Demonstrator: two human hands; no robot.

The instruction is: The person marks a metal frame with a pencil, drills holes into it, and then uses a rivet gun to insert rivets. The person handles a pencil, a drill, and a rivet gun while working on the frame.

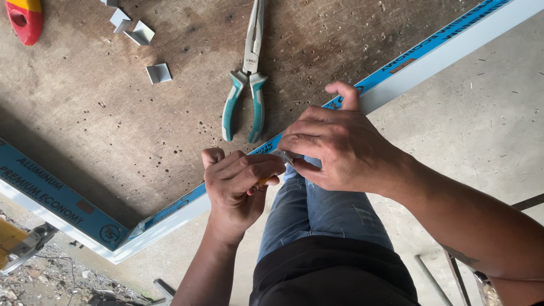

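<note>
Head-worn view, steeply down, close

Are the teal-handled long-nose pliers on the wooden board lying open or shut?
Partly open. The teal-handled long-nose pliers lie flat on the worn wooden board, handles spread apart; whether the slim metal tips meet cannot be told.

pliers: 1 [247,79] | small metal corner pieces left of the pliers: 4 [158,73] | blue-filmed aluminium frame bars below the pliers: 2 [56,198] | red-yellow tool far left of the pliers: 1 [25,19] | hands: 2 [340,147]

Both hands meet over the blue-filmed aluminium frame [430,48]: the left hand [238,184] fisted around a small orange-tipped tool, the right hand [337,147] pinching a small metal piece [281,155], teal-handled pliers [247,79] nearby.
</note>
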